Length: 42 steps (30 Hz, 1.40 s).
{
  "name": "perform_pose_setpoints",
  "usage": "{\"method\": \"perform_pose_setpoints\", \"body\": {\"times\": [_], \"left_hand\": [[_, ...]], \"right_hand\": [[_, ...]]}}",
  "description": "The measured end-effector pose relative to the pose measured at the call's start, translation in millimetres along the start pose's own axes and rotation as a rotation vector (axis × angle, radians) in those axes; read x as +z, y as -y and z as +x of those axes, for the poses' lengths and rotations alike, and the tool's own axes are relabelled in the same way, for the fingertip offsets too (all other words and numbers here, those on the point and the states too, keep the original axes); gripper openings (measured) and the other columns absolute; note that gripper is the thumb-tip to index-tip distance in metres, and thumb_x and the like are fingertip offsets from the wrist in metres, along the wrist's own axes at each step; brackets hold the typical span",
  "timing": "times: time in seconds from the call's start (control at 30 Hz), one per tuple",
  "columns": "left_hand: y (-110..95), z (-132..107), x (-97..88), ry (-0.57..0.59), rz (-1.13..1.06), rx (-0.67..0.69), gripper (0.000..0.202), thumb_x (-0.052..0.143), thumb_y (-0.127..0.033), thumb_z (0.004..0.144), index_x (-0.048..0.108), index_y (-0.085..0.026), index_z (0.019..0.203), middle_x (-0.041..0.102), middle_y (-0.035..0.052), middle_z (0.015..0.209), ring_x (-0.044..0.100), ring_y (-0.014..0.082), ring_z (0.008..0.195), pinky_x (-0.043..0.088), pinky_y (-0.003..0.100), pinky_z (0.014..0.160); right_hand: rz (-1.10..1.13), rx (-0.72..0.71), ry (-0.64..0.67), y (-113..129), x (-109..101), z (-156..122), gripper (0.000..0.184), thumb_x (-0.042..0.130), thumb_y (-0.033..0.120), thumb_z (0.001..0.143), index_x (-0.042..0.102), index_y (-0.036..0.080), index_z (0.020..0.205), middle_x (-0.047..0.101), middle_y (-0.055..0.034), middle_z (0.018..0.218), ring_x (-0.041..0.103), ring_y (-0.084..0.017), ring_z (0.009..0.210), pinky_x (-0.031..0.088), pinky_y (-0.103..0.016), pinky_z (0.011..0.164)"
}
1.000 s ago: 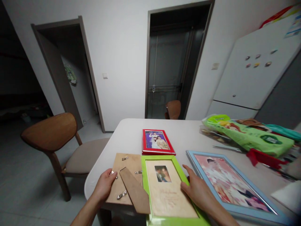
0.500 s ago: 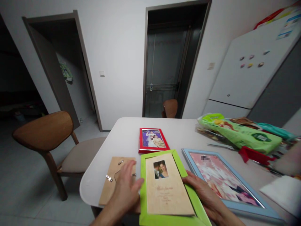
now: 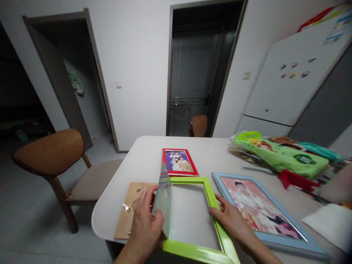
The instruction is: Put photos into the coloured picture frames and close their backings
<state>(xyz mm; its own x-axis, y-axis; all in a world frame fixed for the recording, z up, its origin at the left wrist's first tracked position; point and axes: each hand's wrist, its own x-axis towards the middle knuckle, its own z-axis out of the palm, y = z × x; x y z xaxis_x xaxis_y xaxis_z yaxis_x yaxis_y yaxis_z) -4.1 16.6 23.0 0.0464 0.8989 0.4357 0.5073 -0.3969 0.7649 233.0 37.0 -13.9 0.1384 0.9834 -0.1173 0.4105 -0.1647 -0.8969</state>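
A lime green picture frame point(image 3: 217, 223) lies on the white table point(image 3: 214, 157) in front of me, its opening showing bare table. My left hand point(image 3: 144, 227) is closed on a thin clear pane point(image 3: 164, 198) and holds it up on edge along the frame's left side. Whether a photo card rides with the pane I cannot tell. My right hand point(image 3: 233, 223) rests flat on the frame's right rail, fingers stretched out. The brown backing board point(image 3: 129, 212) with metal clips lies just left of the frame, partly under my left hand.
A red-framed photo point(image 3: 178, 162) lies beyond the green frame, and a large blue-framed photo point(image 3: 261, 212) to its right. Green and teal packets point(image 3: 280, 154) crowd the table's right side. A wooden chair point(image 3: 55, 161) stands left of the table. A white fridge point(image 3: 297, 80) stands at the right.
The insert that lay flat in the green frame has been lifted; my left hand moved off the backing board and now tips the pane up on its left edge. The frame's opening is bare.
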Motion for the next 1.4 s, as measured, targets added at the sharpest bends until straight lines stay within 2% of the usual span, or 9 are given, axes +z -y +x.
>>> {"method": "perform_pose_setpoints", "body": {"times": [0.2,0.5,0.63,0.77,0.87,1.03,1.17,1.27,1.4], "left_hand": [[62,-20,-20.4,0.139,0.096,-0.239,0.045,0.041,-0.014,0.063,0.045,-0.013,0.108,0.055,0.0075,0.104,0.051,0.0221,0.096,0.039,0.036,0.084],[59,-30,-17.2,0.229,0.469,-0.023,0.041,0.045,-0.019,0.066,0.049,-0.012,0.106,0.051,0.0133,0.109,0.044,0.0278,0.105,0.035,0.045,0.088],[48,-31,-7.1,0.293,0.387,0.071,0.052,0.047,-0.014,0.062,0.044,-0.015,0.113,0.039,0.0122,0.125,0.032,0.0274,0.116,0.029,0.047,0.094],[35,-31,9.8,0.426,0.359,0.131,0.063,0.050,-0.015,0.057,0.040,-0.009,0.119,0.031,0.0149,0.131,0.025,0.0292,0.120,0.025,0.047,0.097],[32,-27,19.4,0.453,0.369,0.198,0.069,0.049,-0.012,0.055,0.036,-0.008,0.122,0.029,0.0155,0.131,0.024,0.0306,0.120,0.023,0.050,0.097],[22,-11,18.3,0.159,0.151,0.295,0.050,0.038,-0.009,0.072,0.037,-0.016,0.121,0.042,0.0093,0.125,0.035,0.0208,0.116,0.030,0.039,0.097],[-6,-7,21.9,-0.085,-0.270,0.052,0.036,0.036,-0.018,0.081,0.041,-0.018,0.117,0.049,0.0063,0.118,0.042,0.0190,0.111,0.034,0.034,0.095],[-19,-11,35.0,-0.093,-0.605,-0.151,0.037,0.037,-0.024,0.082,0.037,-0.016,0.118,0.048,0.0079,0.119,0.044,0.0195,0.109,0.037,0.032,0.092],[-6,-16,48.3,0.027,-0.735,-0.210,0.049,0.046,-0.021,0.074,0.031,-0.015,0.120,0.046,0.0101,0.119,0.044,0.0202,0.109,0.037,0.032,0.091]], "right_hand": [[-0.576,-0.138,-0.177,-14,0,10,0.045,0.040,0.026,0.067,0.051,0.007,0.107,0.064,-0.0101,0.078,0.059,-0.021,0.069,0.041,-0.028,0.063],[-0.757,-0.269,-0.208,-19,3,10,0.041,0.043,0.027,0.068,0.054,0.005,0.100,0.059,-0.0176,0.093,0.054,-0.027,0.086,0.039,-0.036,0.077],[-0.426,-0.365,-0.197,-4,31,5,0.043,0.047,0.034,0.068,0.053,0.010,0.104,0.059,-0.0125,0.093,0.055,-0.022,0.080,0.040,-0.035,0.076],[0.108,-0.090,0.106,18,72,4,0.050,0.046,0.032,0.069,0.045,0.008,0.112,0.053,0.0019,0.053,0.046,-0.011,0.041,0.039,-0.025,0.043],[0.427,0.020,0.292,40,84,3,0.040,0.046,0.027,0.069,0.050,0.008,0.105,0.045,0.0062,0.046,0.036,-0.006,0.035,0.031,-0.018,0.035],[0.731,-0.046,0.276,69,74,-12,0.037,0.055,0.033,0.068,0.052,0.014,0.100,0.055,0.0015,0.064,0.049,-0.007,0.051,0.040,-0.019,0.045],[0.808,0.113,0.239,62,72,-22,0.039,0.052,0.039,0.070,0.049,0.016,0.101,0.061,-0.0059,0.087,0.058,-0.012,0.066,0.046,-0.024,0.056],[0.932,0.089,0.216,48,65,-20,0.036,0.049,0.033,0.073,0.046,0.020,0.106,0.063,-0.0052,0.091,0.060,-0.014,0.072,0.047,-0.025,0.060],[0.853,0.066,0.090,37,36,-12,0.042,0.047,0.025,0.069,0.045,0.018,0.111,0.067,-0.0053,0.085,0.062,-0.017,0.067,0.048,-0.026,0.056]]}}
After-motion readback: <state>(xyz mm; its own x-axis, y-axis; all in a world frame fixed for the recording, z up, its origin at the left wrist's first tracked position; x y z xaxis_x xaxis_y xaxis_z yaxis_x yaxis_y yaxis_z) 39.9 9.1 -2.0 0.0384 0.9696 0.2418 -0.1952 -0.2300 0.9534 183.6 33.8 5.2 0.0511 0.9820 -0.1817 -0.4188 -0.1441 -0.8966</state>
